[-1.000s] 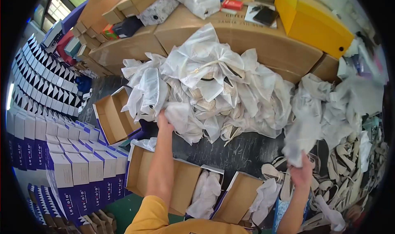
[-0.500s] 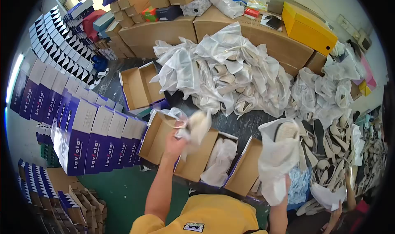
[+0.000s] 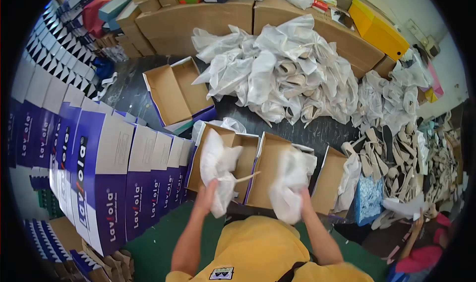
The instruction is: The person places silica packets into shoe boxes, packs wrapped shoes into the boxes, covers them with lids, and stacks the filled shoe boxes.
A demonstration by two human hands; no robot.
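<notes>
My left hand (image 3: 208, 196) is closed on a shoe in a white wrapper (image 3: 216, 163), held above the leftmost open shoebox (image 3: 196, 175). A thin beige strip sticks out of the wrapper to the right. My right hand (image 3: 304, 201) grips another white-wrapped shoe (image 3: 287, 183), blurred by motion, over the middle shoebox (image 3: 263, 155). Part of a white wrapping shows behind it at that box's right side. Farther right, a third shoebox (image 3: 328, 170) has a white-wrapped bundle (image 3: 350, 180) in its right half.
A big heap of white-wrapped shoes (image 3: 282, 73) covers the table's back. One more open shoebox (image 3: 173, 93) lies behind the row. Purple-and-white shoeboxes (image 3: 141, 183) stand stacked at left. Loose beige shoes (image 3: 396, 158) pile up at right, near another person's hand (image 3: 416, 225).
My right hand has brought its wrapped shoe leftward over the middle box. The shoe in my left hand, bare-looking before, now appears covered by the wrapper. The camera view has shifted.
</notes>
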